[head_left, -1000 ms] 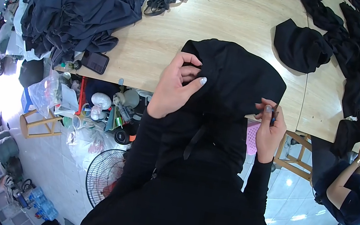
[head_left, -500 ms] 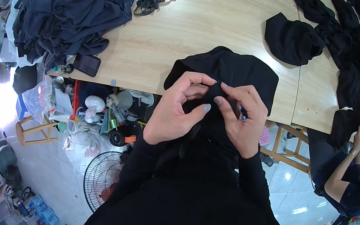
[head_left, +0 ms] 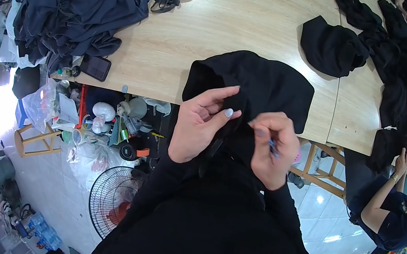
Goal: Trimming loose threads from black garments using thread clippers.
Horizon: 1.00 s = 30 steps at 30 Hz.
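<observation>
Left grip [head_left: 194, 132] curls beside the black cloth [head_left: 275, 88], its pinch impossible to tell; right grip [head_left: 283, 141] closes around a small blurred bluish object [head_left: 274, 150]. The cloth lies at the tabletop [head_left: 155, 59]'s near edge.

Cloth [head_left: 278, 88]: black, plain-surfaced, soft, without visible pattern. It lies creased on the near edge of the table [head_left: 232, 23], its far outline rounded, its right side falling nearly straight. The left end gapes, showing a dark interior. The near part meets black clothing; the boundary cannot be made out.

Tool [head_left: 274, 149]: small, blue, slanted within the right hand [head_left: 268, 165], mostly covered by fingers; type undetermined.
</observation>
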Available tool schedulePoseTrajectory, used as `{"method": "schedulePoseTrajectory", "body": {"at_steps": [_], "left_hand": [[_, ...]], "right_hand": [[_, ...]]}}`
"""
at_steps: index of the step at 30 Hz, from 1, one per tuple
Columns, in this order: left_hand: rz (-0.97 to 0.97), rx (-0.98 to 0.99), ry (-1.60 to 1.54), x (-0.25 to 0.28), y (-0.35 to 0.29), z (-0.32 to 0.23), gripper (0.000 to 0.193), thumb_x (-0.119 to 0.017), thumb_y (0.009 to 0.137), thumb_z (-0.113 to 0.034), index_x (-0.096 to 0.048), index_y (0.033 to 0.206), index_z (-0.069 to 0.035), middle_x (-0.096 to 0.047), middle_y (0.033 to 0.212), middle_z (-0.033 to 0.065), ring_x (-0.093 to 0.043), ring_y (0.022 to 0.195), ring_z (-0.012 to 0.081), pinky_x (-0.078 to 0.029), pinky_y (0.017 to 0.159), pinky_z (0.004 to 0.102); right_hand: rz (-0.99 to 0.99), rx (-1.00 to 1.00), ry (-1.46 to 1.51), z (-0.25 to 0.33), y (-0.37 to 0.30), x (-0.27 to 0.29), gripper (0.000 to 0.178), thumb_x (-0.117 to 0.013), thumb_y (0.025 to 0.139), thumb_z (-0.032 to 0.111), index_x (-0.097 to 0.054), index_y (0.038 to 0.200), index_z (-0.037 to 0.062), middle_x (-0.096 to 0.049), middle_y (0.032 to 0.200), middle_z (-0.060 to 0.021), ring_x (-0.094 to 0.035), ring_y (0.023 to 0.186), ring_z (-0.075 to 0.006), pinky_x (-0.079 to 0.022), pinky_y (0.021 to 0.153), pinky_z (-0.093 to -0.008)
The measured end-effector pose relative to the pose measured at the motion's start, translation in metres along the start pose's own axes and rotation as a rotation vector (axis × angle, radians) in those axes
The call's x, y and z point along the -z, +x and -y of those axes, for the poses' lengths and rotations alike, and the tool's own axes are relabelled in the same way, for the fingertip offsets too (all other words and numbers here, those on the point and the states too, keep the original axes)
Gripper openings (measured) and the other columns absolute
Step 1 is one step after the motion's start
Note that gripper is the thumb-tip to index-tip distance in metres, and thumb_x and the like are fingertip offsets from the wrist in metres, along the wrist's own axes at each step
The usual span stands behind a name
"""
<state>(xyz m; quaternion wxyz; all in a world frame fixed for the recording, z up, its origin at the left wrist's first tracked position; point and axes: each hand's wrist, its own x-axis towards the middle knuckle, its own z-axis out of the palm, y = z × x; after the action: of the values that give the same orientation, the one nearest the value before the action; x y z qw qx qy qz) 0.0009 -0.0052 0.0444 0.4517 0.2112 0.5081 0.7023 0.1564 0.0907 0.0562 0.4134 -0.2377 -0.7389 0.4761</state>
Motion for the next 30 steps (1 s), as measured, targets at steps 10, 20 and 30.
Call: {"method": "schedulePoseTrajectory", "body": {"at_steps": [10,20,30], "left_hand": [[0.028,0.056,-0.083,0.01,0.003,-0.008,0.054,-0.059,0.101,0.016,-0.054,0.153,0.006,-0.069,0.14,0.0186,-0.07,0.124,0.0228,-0.062,0.108,0.0439],[-0.017,-0.013,0.059,-0.004,-0.008,-0.005,0.05,-0.061,0.1,0.017,-0.059,0.149,0.007,-0.071,0.129,0.0144,-0.071,0.116,0.0164,-0.06,0.103,0.0311],[-0.042,0.072,-0.12,0.005,-0.006,0.002,0.046,-0.061,0.099,0.017,-0.063,0.144,0.007,-0.072,0.119,0.0119,-0.071,0.114,0.0158,-0.065,0.103,0.0383]], "right_hand": [[-0.263,-0.183,-0.512,-0.003,0.027,0.059,0.025,-0.077,0.096,-0.001,-0.079,0.12,0.0052,-0.08,0.114,-0.0094,-0.071,0.085,-0.0151,-0.05,0.066,-0.024],[0.046,0.179,-0.296,-0.018,0.011,-0.018,0.03,-0.085,0.081,-0.007,-0.079,0.11,0.0007,-0.065,0.099,-0.0115,-0.071,0.075,-0.0247,-0.055,0.062,-0.0321],[0.16,-0.137,0.031,-0.023,0.008,-0.015,0.007,-0.067,0.106,0.005,-0.06,0.106,0.0021,-0.056,0.104,-0.0143,-0.06,0.083,-0.0225,-0.049,0.073,-0.032]]}}
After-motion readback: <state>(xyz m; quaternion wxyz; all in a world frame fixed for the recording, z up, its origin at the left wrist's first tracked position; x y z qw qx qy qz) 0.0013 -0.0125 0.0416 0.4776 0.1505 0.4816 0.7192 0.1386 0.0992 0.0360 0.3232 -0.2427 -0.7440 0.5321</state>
